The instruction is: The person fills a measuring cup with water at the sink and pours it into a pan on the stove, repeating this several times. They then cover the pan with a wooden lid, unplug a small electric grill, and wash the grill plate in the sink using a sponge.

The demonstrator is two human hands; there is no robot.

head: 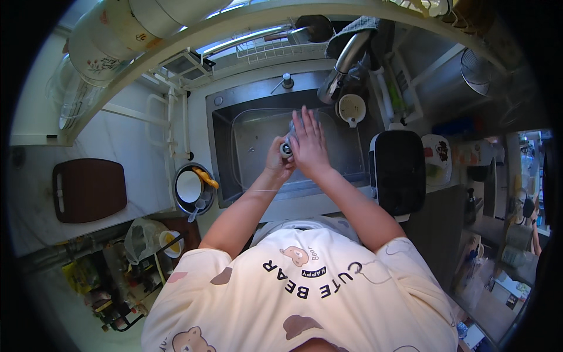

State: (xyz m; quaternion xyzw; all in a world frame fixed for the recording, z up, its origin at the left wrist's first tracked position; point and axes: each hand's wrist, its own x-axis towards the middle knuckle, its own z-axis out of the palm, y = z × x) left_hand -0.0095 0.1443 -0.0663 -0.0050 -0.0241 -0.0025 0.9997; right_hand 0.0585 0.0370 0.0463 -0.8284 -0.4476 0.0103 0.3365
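My left hand (278, 159) is closed around a small round object (286, 150) with a pale rim and a shiny metal centre, held over the sink. My right hand (310, 143) lies flat beside it, fingers extended, its thumb side against something clear or bluish at the object's far end; what exactly that is, I cannot tell. Below both hands is the stainless steel sink (259, 169), with a clear tub or liner edge visible in it. The faucet (336, 79) stands at the back right, and a white strainer cup (352, 109) sits near it.
A metal bowl (177, 203) holding a white bowl (189, 186) and orange-handled item stands left of the sink. A brown cutting board (90, 190) lies on the left counter. Right of the sink are a black-lidded container (400, 171) and a white tray (444, 154) with food.
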